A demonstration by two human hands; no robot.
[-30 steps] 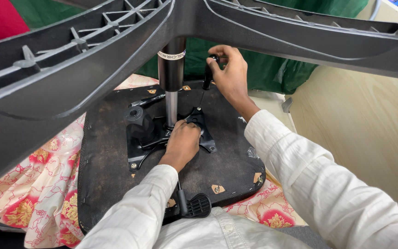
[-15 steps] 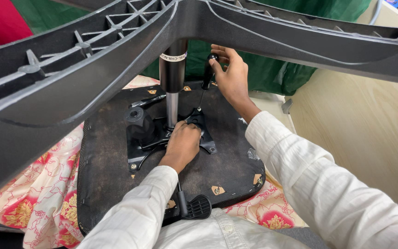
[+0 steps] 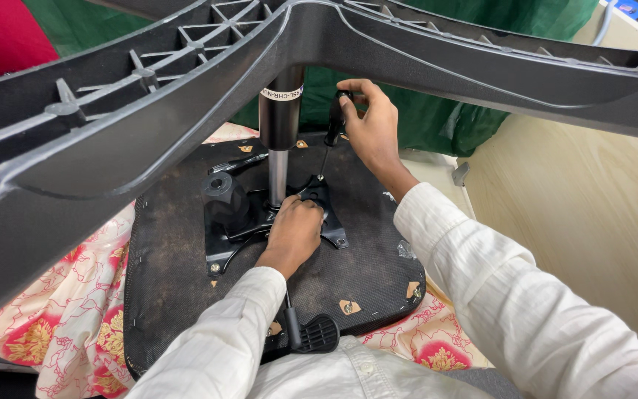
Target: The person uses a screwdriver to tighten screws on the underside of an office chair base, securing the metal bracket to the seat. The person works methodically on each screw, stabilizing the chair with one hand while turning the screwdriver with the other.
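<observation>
Screwdriver point(image 3: 328, 140) tip hidden at the metal plate point(image 3: 275, 222) behind the left hand point(image 3: 295, 233). Handle mostly wrapped by right hand point(image 3: 369, 125). Star base point(image 3: 208, 81) arms cut off by frame edges. Column point(image 3: 280, 125) label too small to tell. Elbows out of frame.

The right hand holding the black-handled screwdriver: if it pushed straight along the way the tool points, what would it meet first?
Probably the black metal mechanism plate under the seat, next to the left hand; the right hand aims the screwdriver down at it, though depth is unclear.

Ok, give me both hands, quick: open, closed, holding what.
Left hand: closed, pressed on the black metal mechanism plate under the seat.
Right hand: closed on the screwdriver.
</observation>
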